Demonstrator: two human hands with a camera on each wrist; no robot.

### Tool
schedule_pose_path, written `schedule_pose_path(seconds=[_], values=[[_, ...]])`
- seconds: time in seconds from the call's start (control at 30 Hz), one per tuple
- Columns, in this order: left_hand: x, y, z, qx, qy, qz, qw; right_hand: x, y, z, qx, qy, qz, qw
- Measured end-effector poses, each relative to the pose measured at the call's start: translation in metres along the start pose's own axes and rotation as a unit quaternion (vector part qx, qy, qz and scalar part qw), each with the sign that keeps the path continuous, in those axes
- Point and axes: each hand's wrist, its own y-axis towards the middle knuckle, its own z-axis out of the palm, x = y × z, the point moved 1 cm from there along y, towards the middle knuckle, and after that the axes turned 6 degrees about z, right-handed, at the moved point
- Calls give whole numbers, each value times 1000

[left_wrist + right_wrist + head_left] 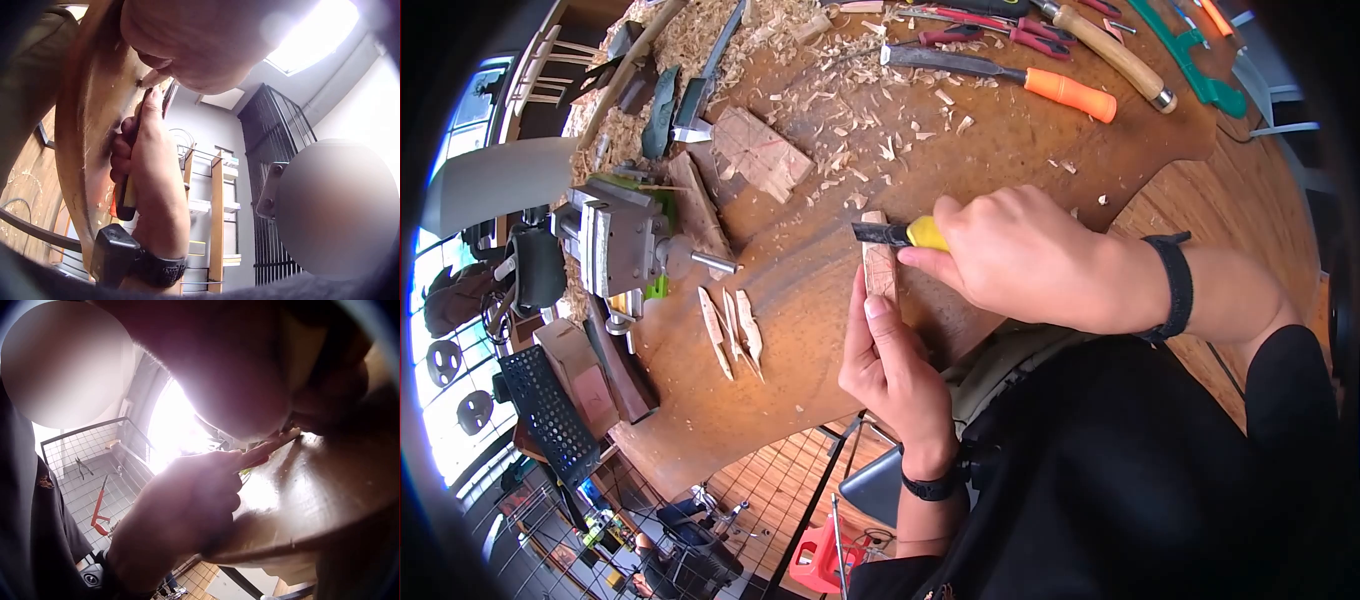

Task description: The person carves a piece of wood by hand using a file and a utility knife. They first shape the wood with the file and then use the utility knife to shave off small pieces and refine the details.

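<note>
My left hand grips a small, flat strip of wood near the table's front edge, with the thumb along its face. Dark marks show on that face. In my right hand is a utility knife with a yellow handle and a dark blade. The blade lies across the strip close to its far end, and the right thumb reaches to the wood's side. The left wrist view shows the right hand's fingers wrapped round the handle. From the right wrist, the strip sticks out beyond the left fingers.
Several thin carved wood pieces lie left of the hands, near a metal vise. Further back are a pencil-marked wood block, scattered shavings, an orange-handled chisel and a green tool.
</note>
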Motion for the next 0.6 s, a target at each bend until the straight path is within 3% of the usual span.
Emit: schedule_pose_path(seconds=[0.13, 0.33, 0.4, 0.6], values=[[2, -1, -1, 6, 7, 9, 1000, 0, -11, -8, 40, 0, 31, 999], [-1, 1, -2, 19, 27, -7, 999, -2, -4, -4, 8, 8, 30, 999], [-1, 0, -2, 23, 29, -8, 999, -3, 1, 6, -46, 20, 7, 999], [2, 0, 0, 16, 48, 20, 999, 4, 3, 9, -54, 12, 33, 998]])
